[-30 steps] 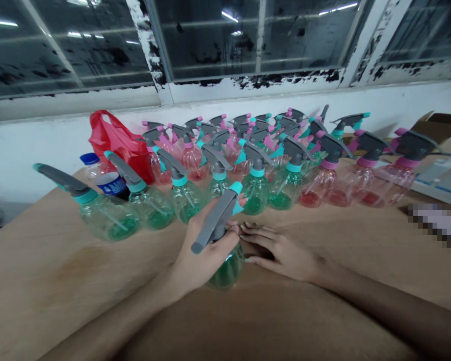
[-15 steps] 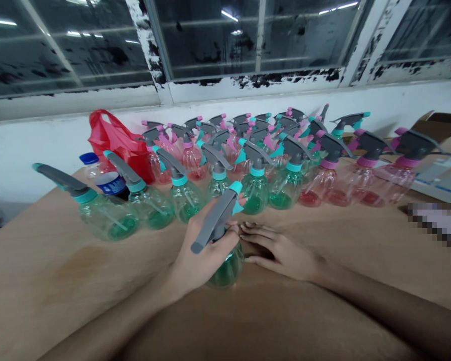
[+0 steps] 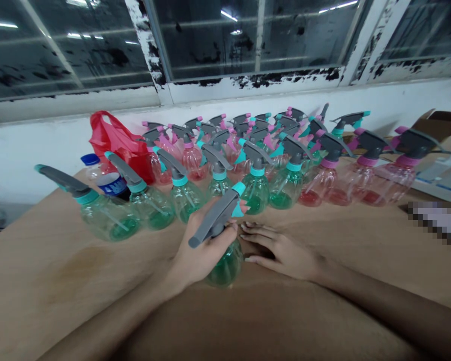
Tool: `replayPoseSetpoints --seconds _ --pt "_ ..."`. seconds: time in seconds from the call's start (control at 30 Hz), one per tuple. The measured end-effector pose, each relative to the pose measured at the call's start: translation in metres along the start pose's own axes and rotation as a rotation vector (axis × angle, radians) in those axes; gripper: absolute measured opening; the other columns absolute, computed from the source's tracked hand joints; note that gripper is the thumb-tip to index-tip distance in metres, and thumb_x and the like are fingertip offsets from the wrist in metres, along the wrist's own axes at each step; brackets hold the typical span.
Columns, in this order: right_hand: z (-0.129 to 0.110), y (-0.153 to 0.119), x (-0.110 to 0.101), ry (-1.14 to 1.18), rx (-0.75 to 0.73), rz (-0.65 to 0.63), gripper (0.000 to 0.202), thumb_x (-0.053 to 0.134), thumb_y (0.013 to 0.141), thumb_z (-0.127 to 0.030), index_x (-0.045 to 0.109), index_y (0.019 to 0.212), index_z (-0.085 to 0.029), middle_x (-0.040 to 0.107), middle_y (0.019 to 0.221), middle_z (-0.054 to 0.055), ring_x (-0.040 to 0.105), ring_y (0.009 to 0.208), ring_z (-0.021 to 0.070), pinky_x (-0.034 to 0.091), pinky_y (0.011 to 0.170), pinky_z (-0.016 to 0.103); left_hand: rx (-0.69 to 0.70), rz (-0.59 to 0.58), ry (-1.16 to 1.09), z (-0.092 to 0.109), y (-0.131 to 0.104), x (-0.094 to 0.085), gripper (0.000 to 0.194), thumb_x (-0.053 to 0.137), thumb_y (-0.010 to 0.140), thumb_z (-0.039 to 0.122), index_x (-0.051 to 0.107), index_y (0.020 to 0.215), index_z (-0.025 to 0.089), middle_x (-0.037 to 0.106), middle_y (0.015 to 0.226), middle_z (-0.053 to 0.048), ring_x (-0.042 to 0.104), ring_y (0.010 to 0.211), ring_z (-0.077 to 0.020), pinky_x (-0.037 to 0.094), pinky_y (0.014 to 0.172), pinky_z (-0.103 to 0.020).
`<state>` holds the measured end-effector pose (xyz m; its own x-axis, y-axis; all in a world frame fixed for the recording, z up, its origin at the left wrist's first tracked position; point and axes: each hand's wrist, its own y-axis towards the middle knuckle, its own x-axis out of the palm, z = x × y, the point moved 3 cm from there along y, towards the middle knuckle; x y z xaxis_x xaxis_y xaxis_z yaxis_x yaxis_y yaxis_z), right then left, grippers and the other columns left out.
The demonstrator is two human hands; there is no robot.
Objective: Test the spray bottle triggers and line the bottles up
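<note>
Dark windows (image 3: 210, 35) rise beyond a wooden table (image 3: 18, 286), where the left hand (image 3: 199, 248) grasps a green spray bottle (image 3: 225, 268) by its neck. Just right of that bottle, the right hand (image 3: 283, 248) rests loosely, palm down, fingers extended. Behind the bottle stand other spray bottles (image 3: 255, 195) and, leftward, a red bag (image 3: 120, 140).

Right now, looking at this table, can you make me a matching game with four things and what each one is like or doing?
1. left hand
2. right hand
3. plastic bag
4. cap of the labelled bottle

A. palm down on the tabletop
B. blue
C. gripping a green spray bottle
D. red

Pairs: 1-C, 2-A, 3-D, 4-B
</note>
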<state>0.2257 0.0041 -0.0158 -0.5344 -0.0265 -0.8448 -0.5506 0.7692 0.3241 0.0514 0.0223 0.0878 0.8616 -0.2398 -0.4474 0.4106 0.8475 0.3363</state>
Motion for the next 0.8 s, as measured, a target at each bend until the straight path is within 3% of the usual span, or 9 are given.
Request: replayPoseSetpoints --seconds 0.1,0.27,0.4,0.53,0.7,0.8 --pt "-0.0004 -0.0002 0.0001 -0.007 0.019 -0.014 0.055 0.051 0.089 -0.047 0.046 0.135 -0.016 0.049 0.139 0.010 0.040 0.132 0.0218 0.035 0.109 0.041 0.017 0.005 -0.018 0.0015 0.0009 -0.0022 0.017 0.052 0.076 0.015 0.061 0.087 0.025 0.066 0.081 0.003 0.064 0.075 -0.0157 0.051 0.075 -0.028" --pt "0.0014 -0.0006 0.0006 -0.004 0.019 -0.019 0.055 0.049 0.089 -0.049 0.047 0.134 -0.018 0.048 0.140 0.009 0.039 0.132 0.0215 0.035 0.110 0.042 -0.009 0.047 0.066 -0.0011 0.0000 -0.0024 0.016 0.053 0.076 0.021 0.062 0.088 0.027 0.063 0.072 0.004 0.059 0.059 -0.0154 0.050 0.058 -0.029" --pt "0.0014 -0.0004 0.0002 -0.004 0.027 -0.017 0.055 0.049 0.089 -0.049 0.047 0.135 -0.019 0.048 0.140 0.009 0.039 0.132 0.0214 0.035 0.109 0.042 -0.015 0.056 0.080 -0.0055 0.0000 0.0007 0.017 0.052 0.075 0.019 0.060 0.088 0.026 0.063 0.076 0.003 0.062 0.069 -0.0159 0.052 0.064 -0.028" --pt "0.0001 0.0000 -0.0005 -0.002 0.023 -0.024 0.055 0.050 0.089 -0.048 0.046 0.135 -0.018 0.048 0.140 0.009 0.039 0.132 0.0215 0.035 0.109 0.042 -0.027 0.069 0.126 -0.0083 -0.0002 0.0018 0.012 0.055 0.078 0.025 0.057 0.090 0.025 0.062 0.071 0.003 0.061 0.064 -0.0163 0.052 0.059 -0.028" --pt "-0.0006 0.0005 -0.0011 0.006 0.010 0.000 0.053 0.051 0.089 -0.046 0.047 0.134 -0.018 0.050 0.138 0.009 0.041 0.131 0.0218 0.037 0.108 0.042 -0.015 0.058 0.152 -0.0060 -0.0005 -0.0004 0.019 0.060 0.078 0.033 0.059 0.095 0.026 0.066 0.086 0.000 0.063 0.076 -0.0196 0.052 0.065 -0.031" --pt "-0.0017 0.0008 -0.0014 -0.007 0.002 0.009 0.052 0.051 0.089 -0.046 0.050 0.132 -0.016 0.051 0.137 0.011 0.042 0.130 0.0219 0.037 0.108 0.042 -0.032 -0.004 0.173 -0.0057 -0.0037 -0.0013 0.035 0.063 0.077 0.036 0.056 0.111 0.028 0.067 0.096 -0.002 0.064 0.086 -0.0237 0.053 0.074 -0.037"
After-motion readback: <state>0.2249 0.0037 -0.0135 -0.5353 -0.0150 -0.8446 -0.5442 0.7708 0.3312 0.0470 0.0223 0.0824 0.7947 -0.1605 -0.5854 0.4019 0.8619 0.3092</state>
